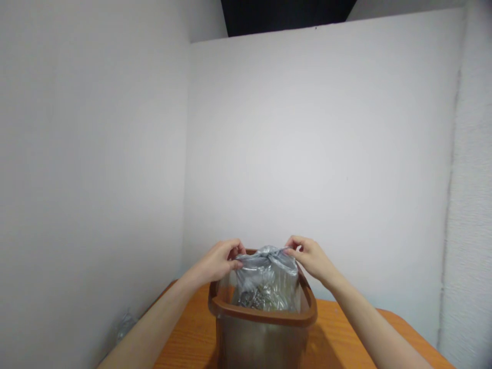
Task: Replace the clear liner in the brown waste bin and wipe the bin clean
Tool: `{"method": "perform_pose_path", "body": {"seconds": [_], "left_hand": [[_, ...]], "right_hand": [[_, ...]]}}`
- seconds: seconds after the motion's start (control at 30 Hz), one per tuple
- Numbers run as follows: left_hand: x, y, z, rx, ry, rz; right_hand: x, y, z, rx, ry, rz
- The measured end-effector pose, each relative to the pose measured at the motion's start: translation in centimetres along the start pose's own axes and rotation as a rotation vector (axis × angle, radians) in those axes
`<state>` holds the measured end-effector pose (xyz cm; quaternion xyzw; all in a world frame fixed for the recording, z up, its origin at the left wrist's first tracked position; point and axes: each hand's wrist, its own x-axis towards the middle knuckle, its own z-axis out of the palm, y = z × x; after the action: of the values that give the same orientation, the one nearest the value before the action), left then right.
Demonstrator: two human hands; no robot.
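Pinching the see-through plastic bag [265,284] by its top, the left hand [229,259] and the right hand [305,253] are well apart from each other, one on each side of a twisted lump that looks like a knot [266,250]. The left hand has its thumb and fingers closed on the left end of the bag's top. The right hand has its thumb and finger closed on the right end, a bit higher up. The bag sits in a bin [261,341] with a brown rim [265,313], and its top comes up near the back of that rim. The low part of the bag is crinkly and shiny, and something dark and a bit green shows through it, but I cannot tell what it is. The bin has cloudy sides and stands upright on an orange-brown wooden bench [192,328]. Both arms reach in from the bottom of the view, one on each side of the bin. A white wall [307,154] is behind the bench, and one more wall [96,154] is on the left. Low on the left, near the left arm, is a crinkly, see-through thing [125,325], too blurry to name. High up, over the back wall, is a black patch [284,15].
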<state>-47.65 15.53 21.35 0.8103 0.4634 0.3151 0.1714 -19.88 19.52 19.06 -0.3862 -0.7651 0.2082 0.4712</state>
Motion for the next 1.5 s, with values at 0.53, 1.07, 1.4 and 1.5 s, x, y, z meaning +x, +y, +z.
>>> {"method": "perform_pose_path", "body": {"seconds": [0.53, 1.07, 1.4, 1.5], "left_hand": [[1.2, 1.3, 2.3, 0.177, -0.152, 0.012], [-1.3, -1.7, -1.2, 0.265, 0.177, -0.126], [-1.2, -5.8, -2.2, 0.032, 0.188, -0.23], [-0.5, -4.4, -2.7, 0.038, 0.173, -0.2]], "right_hand": [[-2.0, -1.4, 2.6, 0.201, -0.104, -0.083], [-1.1, 3.5, -0.5, 0.107, 0.204, 0.05], [-2.6, 5.0, -1.4, 0.301, 0.254, 0.142], [-2.1, 2.7, -1.9, 0.244, 0.239, 0.028]]}}
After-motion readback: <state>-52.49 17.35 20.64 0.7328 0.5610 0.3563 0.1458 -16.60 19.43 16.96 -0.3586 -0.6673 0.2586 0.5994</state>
